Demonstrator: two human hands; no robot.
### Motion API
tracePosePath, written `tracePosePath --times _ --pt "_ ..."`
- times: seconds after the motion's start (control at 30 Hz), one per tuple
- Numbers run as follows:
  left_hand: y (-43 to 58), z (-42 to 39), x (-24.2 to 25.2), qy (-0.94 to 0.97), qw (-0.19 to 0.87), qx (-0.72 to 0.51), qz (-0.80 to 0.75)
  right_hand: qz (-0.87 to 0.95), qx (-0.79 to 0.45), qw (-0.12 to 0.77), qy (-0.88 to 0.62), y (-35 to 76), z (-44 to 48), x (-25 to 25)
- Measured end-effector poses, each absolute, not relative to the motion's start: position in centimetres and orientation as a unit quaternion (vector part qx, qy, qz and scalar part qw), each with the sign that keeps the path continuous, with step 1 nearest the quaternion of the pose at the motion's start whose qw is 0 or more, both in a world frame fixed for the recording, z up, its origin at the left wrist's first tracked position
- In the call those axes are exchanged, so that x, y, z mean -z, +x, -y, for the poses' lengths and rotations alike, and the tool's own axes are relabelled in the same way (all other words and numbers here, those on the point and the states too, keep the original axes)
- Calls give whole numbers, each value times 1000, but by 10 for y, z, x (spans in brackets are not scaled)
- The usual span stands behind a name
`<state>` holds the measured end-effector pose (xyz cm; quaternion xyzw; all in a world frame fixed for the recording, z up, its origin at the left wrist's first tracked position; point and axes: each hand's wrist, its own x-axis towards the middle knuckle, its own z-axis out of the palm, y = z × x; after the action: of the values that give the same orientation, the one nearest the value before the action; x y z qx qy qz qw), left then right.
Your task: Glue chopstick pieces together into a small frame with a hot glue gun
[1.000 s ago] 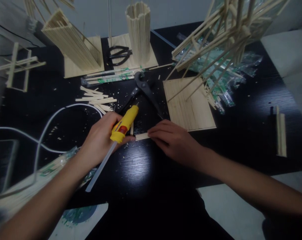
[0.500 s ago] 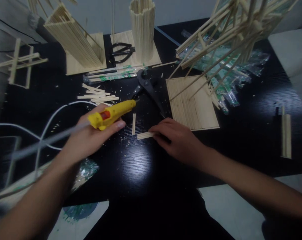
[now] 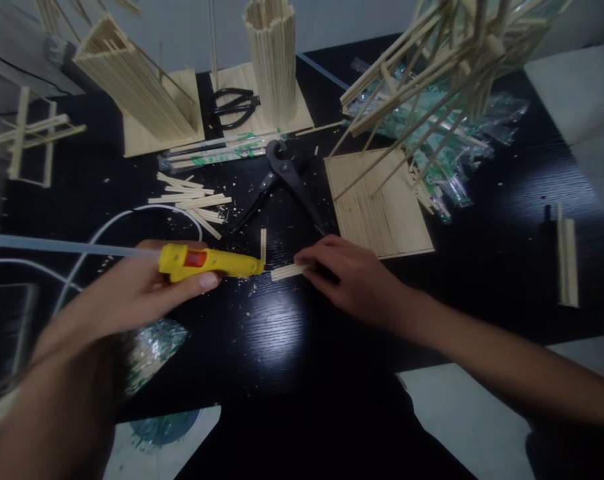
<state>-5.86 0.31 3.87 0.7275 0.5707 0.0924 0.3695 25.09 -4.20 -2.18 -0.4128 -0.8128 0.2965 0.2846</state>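
My left hand (image 3: 147,283) is closed around a yellow hot glue gun (image 3: 212,261), a long translucent glue stick (image 3: 82,246) jutting from its back. The gun's nozzle points right, close to the left end of a small flat bundle of wooden sticks (image 3: 286,271). Between its fingers my right hand (image 3: 345,273) pinches the other end of that bundle, low over the black table (image 3: 332,353). A short pair of sticks (image 3: 263,245) lies just beyond the nozzle. Past it, dark pliers (image 3: 286,170) rest with their handles spread.
Cut stick pieces (image 3: 192,199) lie beyond my left hand. At the back stand a slanted stick tower (image 3: 137,87), a round stick column (image 3: 272,67) and black scissors (image 3: 235,107). A stick frame on a square base (image 3: 382,220) rises at right, beside plastic wrappers (image 3: 442,160).
My left hand has brought the glue gun down and toward me, levelling it so its nozzle is near the bundle's end. My right hand keeps its hold; the view has shifted slightly.
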Motion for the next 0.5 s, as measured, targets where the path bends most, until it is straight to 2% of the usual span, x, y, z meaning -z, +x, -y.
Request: tracePosePath --times 0.1,0.33,0.5 --pt "-60 -3 -36 740 375 -33 -557 812 -298 284 -414 251 42 21" --pt "-57 -3 -40 827 275 -27 -490 810 -304 279 -417 251 41 21" --pt "-55 -2 -41 843 272 -15 -464 811 -302 281 -416 251 41 22"
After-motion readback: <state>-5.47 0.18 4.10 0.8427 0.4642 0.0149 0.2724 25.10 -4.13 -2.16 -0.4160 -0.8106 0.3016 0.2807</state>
